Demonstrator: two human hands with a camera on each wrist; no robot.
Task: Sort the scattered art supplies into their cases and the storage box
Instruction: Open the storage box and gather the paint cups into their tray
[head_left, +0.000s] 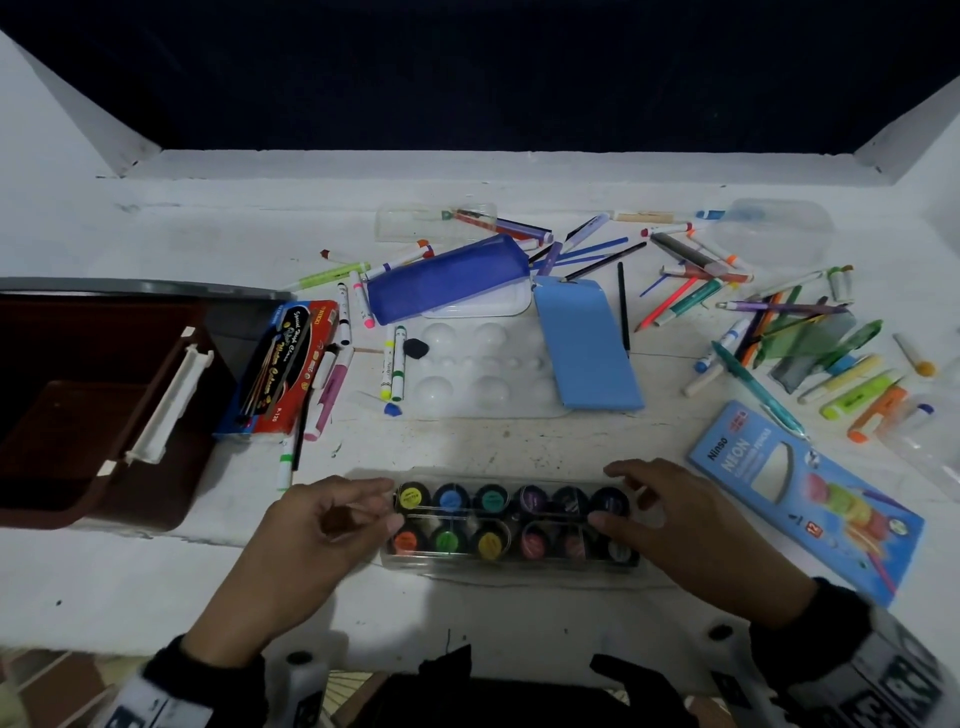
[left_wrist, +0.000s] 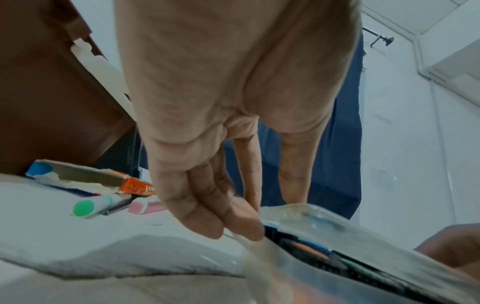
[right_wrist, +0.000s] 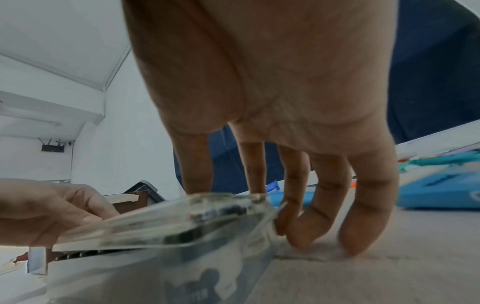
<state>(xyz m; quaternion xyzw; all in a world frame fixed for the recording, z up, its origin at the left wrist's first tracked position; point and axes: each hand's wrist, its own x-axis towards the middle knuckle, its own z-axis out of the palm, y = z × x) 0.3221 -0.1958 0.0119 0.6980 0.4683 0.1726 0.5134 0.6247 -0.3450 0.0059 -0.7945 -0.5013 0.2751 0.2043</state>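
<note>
A clear plastic paint case (head_left: 511, 522) with two rows of coloured pots lies at the near edge of the white table. My left hand (head_left: 387, 506) pinches its left end between thumb and fingers, and the left wrist view shows the fingertips (left_wrist: 241, 224) on the clear lid's (left_wrist: 337, 232) edge. My right hand (head_left: 605, 493) grips the right end, thumb on top and fingers curled round the end. In the right wrist view the lid (right_wrist: 168, 226) stands slightly off the dark pots below, with the right hand (right_wrist: 246, 205) around its end.
An open brown storage box (head_left: 93, 415) stands at the left, a red watercolour box (head_left: 280, 364) beside it. Behind the case lie a white palette (head_left: 478, 374), a blue pouch (head_left: 447, 278) and a light blue box (head_left: 587, 348). A neon pencil box (head_left: 805, 499) and scattered markers (head_left: 753, 312) fill the right.
</note>
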